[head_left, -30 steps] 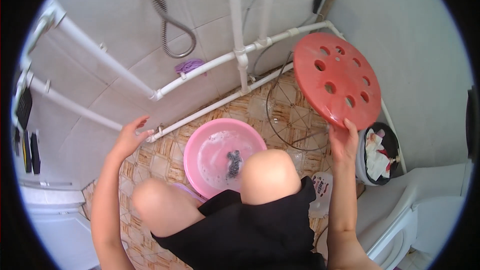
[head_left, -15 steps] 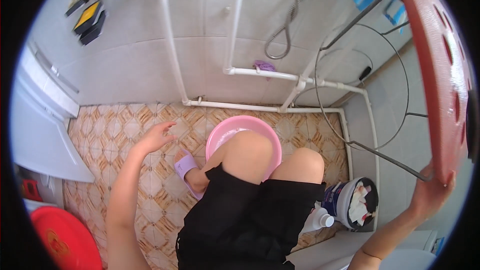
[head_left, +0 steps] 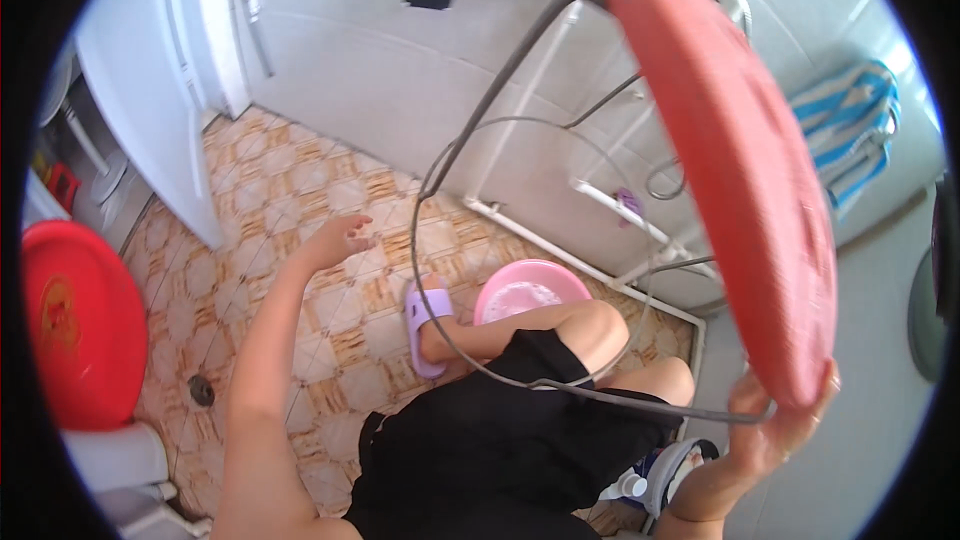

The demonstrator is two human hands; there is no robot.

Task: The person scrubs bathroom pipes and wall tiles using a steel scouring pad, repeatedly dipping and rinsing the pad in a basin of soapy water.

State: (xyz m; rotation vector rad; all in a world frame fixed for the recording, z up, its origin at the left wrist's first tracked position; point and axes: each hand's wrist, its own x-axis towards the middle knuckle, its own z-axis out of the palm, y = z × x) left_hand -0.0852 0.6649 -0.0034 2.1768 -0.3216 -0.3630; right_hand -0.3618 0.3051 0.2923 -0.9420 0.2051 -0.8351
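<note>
Two hands [head_left: 338, 243] [head_left: 766, 432], one stool [head_left: 735, 170], one slipper [head_left: 432, 304], probably two basins [head_left: 535, 266] [head_left: 108, 320]

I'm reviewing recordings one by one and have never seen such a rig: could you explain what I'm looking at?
There is no machine here, just a person's two bare hands. The view comes from the left of two wide cameras worn on the head, looking down; its lens bends straight edges and darkens the rim. On the tiled floor sits a pink basin with suds in it, beside a foot in a purple slipper. The right hand grips a red stool by its seat edge, with its metal legs out to the left. The left hand is empty.
</note>
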